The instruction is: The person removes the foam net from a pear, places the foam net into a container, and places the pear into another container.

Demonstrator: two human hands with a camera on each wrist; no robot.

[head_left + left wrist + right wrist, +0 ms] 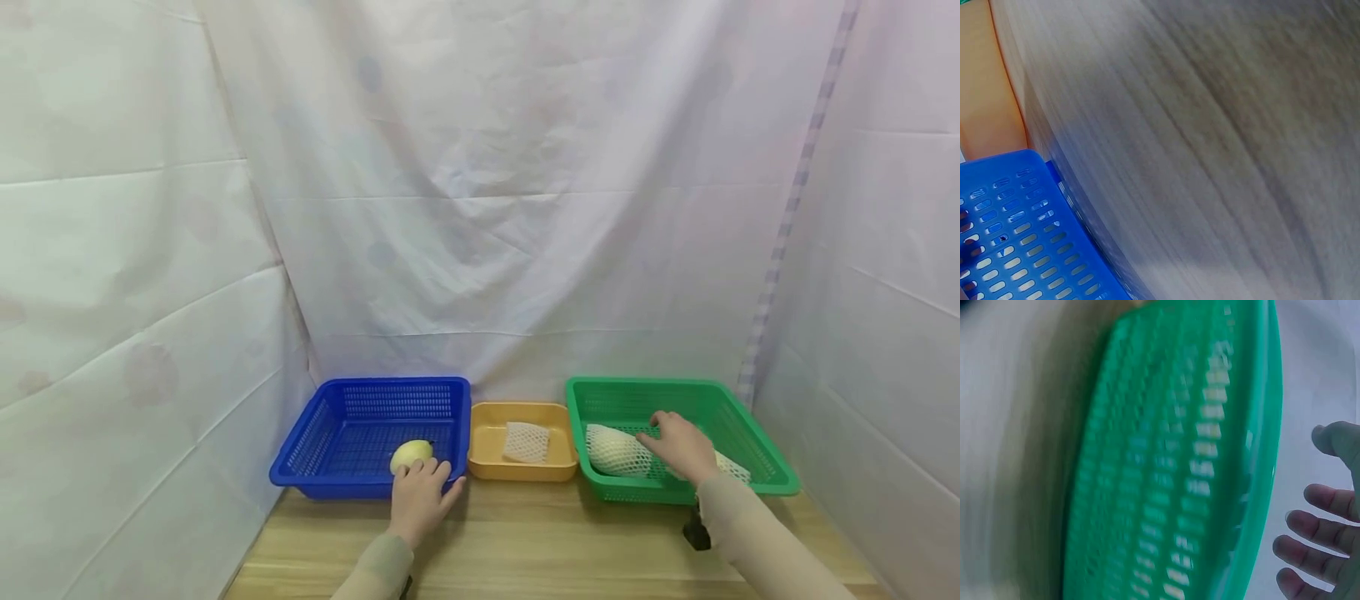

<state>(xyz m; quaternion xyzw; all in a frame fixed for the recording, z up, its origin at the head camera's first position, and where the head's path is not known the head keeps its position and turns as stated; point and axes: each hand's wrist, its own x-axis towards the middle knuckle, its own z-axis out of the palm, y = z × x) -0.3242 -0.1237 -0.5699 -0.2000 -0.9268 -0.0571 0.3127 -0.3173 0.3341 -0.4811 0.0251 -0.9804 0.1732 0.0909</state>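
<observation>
A yellow-green pear [412, 455] with a dark stem lies at the near right side of the blue basket [405, 386]. My left hand [422, 502] reaches over that basket's near rim, its fingertips beside the pear and its thumb spread away; contact is unclear. Above the green basket [645, 385] hovers my right hand [681, 446], fingers loosely spread and holding nothing. Next to it sits a pale fruit in a white foam net [618, 452]. Another netted fruit [731, 467] is partly hidden behind the right hand. The right wrist view shows the hand's fingers [1313, 528] apart.
Between the two baskets stands a shallow orange tray [522, 472] with a loose foam net [527, 442] in it. All three containers rest on a wooden table [525, 542]. White cloth [487, 208] hangs behind and on both sides.
</observation>
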